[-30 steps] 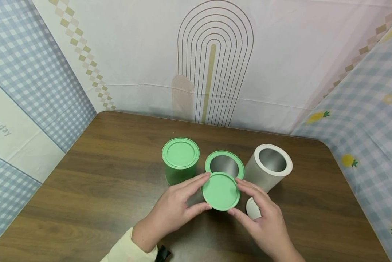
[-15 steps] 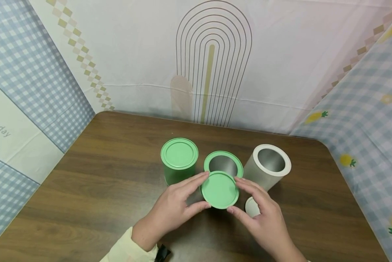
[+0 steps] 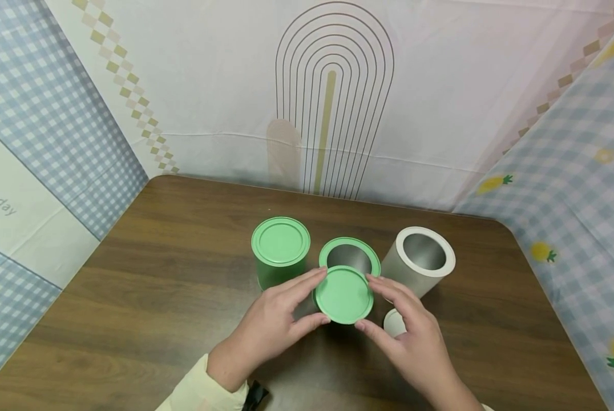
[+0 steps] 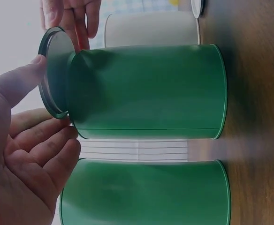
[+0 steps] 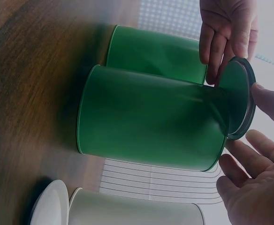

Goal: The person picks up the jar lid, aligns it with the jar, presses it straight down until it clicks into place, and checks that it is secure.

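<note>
On the wooden table (image 3: 148, 297) a closed green can (image 3: 280, 251) stands at the left. Just to its right, the near rim of the open green can (image 3: 349, 256) is hidden behind the green lid (image 3: 344, 294), which is held tilted just above that rim. The lid is pinched at its edge by the left hand (image 3: 273, 325) and the right hand (image 3: 415, 342), fingers curled round it. The white lid (image 3: 393, 323) is half covered by the right hand; beside it stands the open white can (image 3: 420, 260).

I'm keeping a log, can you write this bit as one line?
left hand: holds lid | right hand: holds lid | lid: over open green can, not seated
</note>
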Available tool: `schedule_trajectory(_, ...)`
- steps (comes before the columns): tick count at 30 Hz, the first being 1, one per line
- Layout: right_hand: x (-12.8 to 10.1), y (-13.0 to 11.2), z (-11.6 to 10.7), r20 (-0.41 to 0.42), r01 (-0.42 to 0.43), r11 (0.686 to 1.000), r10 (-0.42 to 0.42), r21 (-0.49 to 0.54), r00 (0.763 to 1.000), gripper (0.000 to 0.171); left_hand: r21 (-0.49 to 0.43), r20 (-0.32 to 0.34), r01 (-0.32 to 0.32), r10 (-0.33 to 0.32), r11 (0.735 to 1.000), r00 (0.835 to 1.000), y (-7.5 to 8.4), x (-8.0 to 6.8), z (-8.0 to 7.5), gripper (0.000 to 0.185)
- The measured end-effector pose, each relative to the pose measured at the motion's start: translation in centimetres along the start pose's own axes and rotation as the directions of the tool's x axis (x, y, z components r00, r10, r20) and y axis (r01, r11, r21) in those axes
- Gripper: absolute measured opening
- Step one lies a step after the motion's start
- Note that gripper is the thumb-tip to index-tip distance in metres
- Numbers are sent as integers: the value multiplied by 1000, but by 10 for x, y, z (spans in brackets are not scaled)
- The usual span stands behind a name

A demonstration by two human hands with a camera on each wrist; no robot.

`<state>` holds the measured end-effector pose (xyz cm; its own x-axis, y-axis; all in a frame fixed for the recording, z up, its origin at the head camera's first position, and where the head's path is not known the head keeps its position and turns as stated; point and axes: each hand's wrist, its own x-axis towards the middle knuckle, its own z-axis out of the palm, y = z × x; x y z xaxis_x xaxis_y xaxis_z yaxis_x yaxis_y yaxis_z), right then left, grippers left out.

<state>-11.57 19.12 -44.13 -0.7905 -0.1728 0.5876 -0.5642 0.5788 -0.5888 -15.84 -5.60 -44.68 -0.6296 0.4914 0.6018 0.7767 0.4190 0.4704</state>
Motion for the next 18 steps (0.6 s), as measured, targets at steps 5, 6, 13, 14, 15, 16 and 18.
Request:
schedule_trajectory(5,1,0,0,2,-2,1000,2,-4,1000,65,9,1,11,-11,1000,1000,0,1,1,67)
schedule_trajectory(6,1,0,0,2,-4,1000,4,-6,1000,64,8,0,13,-13,1000,1000,0,1,1,67)
schedule_trajectory(13,1,1,0,11,-17,1000,17,-24,1000,63,9,5,30,-30,999,1000,0,2,1,67)
schedule_trajectory(14,1,1,0,11,-18,999,19,-27,1000,63,9,4,29,-29,1000,1000,0,2,1,67)
schedule_trajectory(15,1,1,0,12,-19,999,19,-30,1000,63,10,3,30,-30,999,1000,0,2,1,67)
schedule_trajectory(16,1,1,0,11,-20,999,20,-34,1000,62,10,4,32,-32,999,999,0,2,1,67)
schedule_trajectory(18,2,0,0,10,-23,999,24,-41,1000,62,11,3,34,-34,999,999,1,3,1,68)
